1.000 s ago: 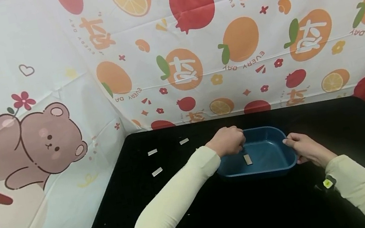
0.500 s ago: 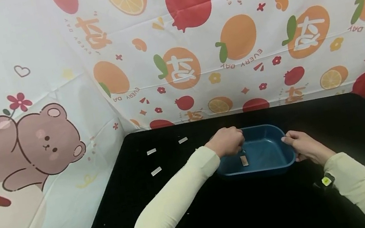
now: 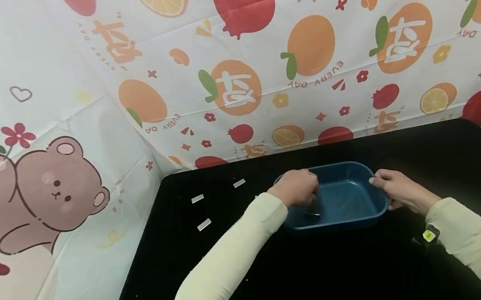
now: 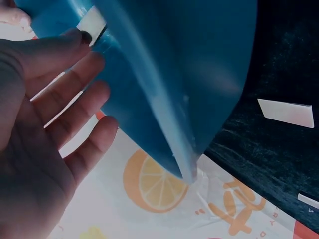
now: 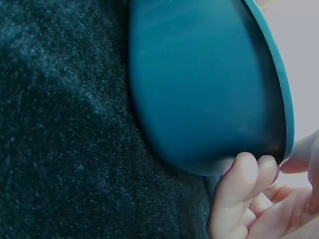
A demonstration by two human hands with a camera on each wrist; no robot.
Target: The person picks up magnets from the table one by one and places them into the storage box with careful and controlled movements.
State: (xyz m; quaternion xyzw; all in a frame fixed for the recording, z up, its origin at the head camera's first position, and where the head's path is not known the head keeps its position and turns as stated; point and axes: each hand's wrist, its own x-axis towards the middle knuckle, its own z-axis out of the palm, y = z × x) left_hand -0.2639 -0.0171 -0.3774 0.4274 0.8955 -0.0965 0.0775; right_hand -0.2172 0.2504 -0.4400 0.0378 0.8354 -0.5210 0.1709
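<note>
A blue plastic basin (image 3: 354, 218) stands on the black tabletop, its near side facing me. My left hand (image 3: 296, 187) reaches over its left side. Between thumb and index finger it pinches a small pale rectangular piece (image 4: 92, 25), with a dark spot by the thumb tip. In the head view this piece hangs tilted inside the basin, mostly hidden by the hand. The other left fingers are loosely bent. My right hand (image 3: 404, 191) grips the basin's right rim, thumb on top and fingers (image 5: 237, 184) against the outer wall.
Left of the basin lie three similar pale pieces: a near one (image 3: 204, 224), a far-left one (image 3: 197, 199) and a far-right one (image 3: 239, 183). Fruit-printed cloth (image 3: 234, 86) hangs behind the table, and a bear-printed cloth (image 3: 59, 187) at the left.
The pale piece under my left hand has turned from broad face to nearly edge-on and shifted slightly left. The right hand keeps its grip on the rim.
</note>
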